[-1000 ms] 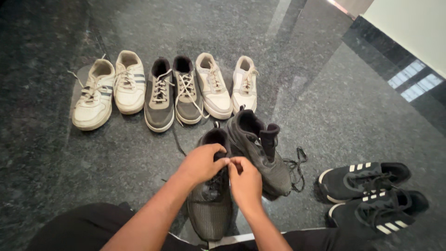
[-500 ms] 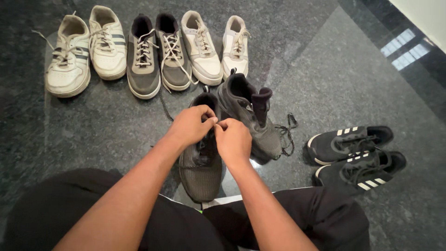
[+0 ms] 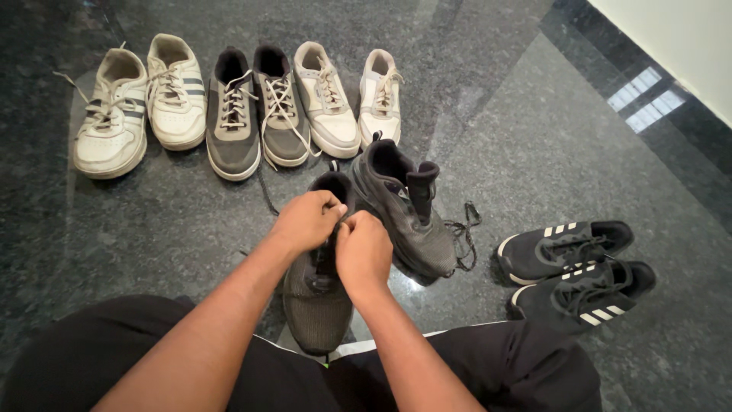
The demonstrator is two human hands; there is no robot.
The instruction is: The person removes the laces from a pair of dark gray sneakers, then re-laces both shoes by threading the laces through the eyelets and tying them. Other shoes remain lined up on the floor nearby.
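A dark grey knit sneaker (image 3: 316,305) lies on the floor right in front of me, toe toward me. My left hand (image 3: 305,221) and my right hand (image 3: 364,252) are both closed over its lacing area, fingers pinching the black lace. The lace itself is mostly hidden under my fingers. Its partner shoe (image 3: 408,210) leans against it on the right, tongue standing up, with a loose black lace (image 3: 463,233) trailing onto the floor.
Along the far side stand a white pair (image 3: 141,99), a grey pair (image 3: 255,111) and a beige-white pair (image 3: 351,95). A black pair with white stripes (image 3: 572,267) lies at right. The floor is dark polished stone (image 3: 534,137); a white wall (image 3: 679,38) runs at upper right.
Both hands stay on the dark shoe's lace, shifting slightly toward me and closer together. The camera view has dropped, so the row of shoes now sits higher in the frame.
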